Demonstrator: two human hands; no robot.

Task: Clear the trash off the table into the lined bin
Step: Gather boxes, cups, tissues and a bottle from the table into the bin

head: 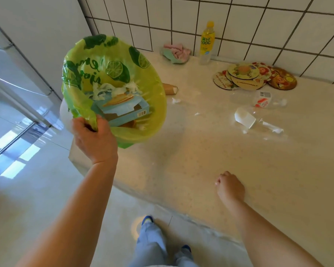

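Observation:
My left hand (94,138) grips the near rim of a white bin lined with a lime-print green bag (154,105), holding it tilted above the table's left end. Inside lie a blue carton (123,110) and crumpled white paper (108,90). My right hand (230,186) rests on the table as a loose fist, with nothing visible in it. On the table are a clear crushed bottle with a red label (262,100), a white cup in clear wrap (246,118), a brown paper tube (170,89) and small white scraps (175,100).
A yellow drink bottle (206,43) stands against the tiled wall beside a pink and green cloth (176,53). A pile of round picture coasters (255,76) lies at the back right. The cream table (201,155) has a curved near edge. A white cabinet (37,35) stands left.

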